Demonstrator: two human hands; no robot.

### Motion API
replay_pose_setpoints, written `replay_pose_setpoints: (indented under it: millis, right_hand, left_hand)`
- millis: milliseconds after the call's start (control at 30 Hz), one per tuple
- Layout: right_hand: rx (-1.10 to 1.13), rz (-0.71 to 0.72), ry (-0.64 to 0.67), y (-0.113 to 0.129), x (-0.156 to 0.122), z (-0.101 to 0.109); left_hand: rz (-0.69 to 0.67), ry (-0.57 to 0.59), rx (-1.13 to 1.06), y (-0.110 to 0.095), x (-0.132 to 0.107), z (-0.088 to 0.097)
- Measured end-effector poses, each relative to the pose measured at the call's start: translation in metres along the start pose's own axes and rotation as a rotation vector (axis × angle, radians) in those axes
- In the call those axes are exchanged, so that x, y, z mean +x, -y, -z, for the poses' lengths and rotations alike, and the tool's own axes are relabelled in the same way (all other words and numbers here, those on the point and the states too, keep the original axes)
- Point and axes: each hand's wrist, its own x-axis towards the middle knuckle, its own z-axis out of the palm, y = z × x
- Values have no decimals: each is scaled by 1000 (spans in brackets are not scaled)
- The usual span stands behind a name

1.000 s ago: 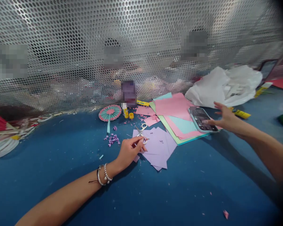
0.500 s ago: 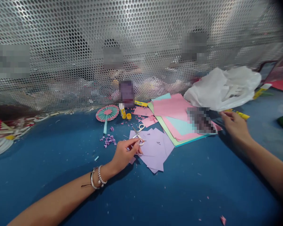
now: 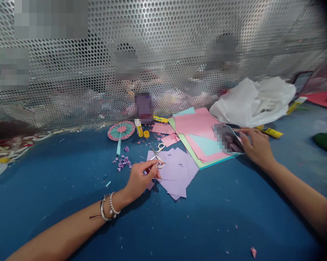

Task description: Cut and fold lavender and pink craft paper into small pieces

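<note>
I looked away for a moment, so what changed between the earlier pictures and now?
The right hand left the phone, drew off rightward toward the yellow glue stick, then came back to the phone's right edge. The left hand stayed with its fingertips at the scissors on the purple paper; whether it grips them is unclear. The phone and the purple paper kept their places.

dim bluish light, glare on mesh screen (image 3: 163, 54) above, soft shadows under arms, dark vignette right, bowed edges, background blurred
</note>
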Motion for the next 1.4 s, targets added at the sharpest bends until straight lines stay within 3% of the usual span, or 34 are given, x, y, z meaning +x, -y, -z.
replay_pose_setpoints:
  millis: [167,367,567,733,900,1000,1200,1400]
  right_hand:
    - [28,125,230,7,-2,-5]
    - [57,112,129,7,-4,-5]
    - [75,158,173,10,-3,-3]
    - [84,190,309,10,-2,-4]
    - [24,9,117,4,-1,-4]
    - [11,-38,102,1,0,-3]
    - [77,156,306,4,1,-4]
    - [113,133,229,5,0,4]
  left_hand:
    - [14,16,-13,1,-1,1]
    - [17,17,-10,4,-1,0]
    - [27,15,-19,3,0,-1]
    - [24,20,-2,2,0,0]
    - [31,25,14,1,0,0]
    - [29,32,15,2,-1,0]
    - [34,34,16,2,-1,0]
    - [8,35,32,0,0,-1]
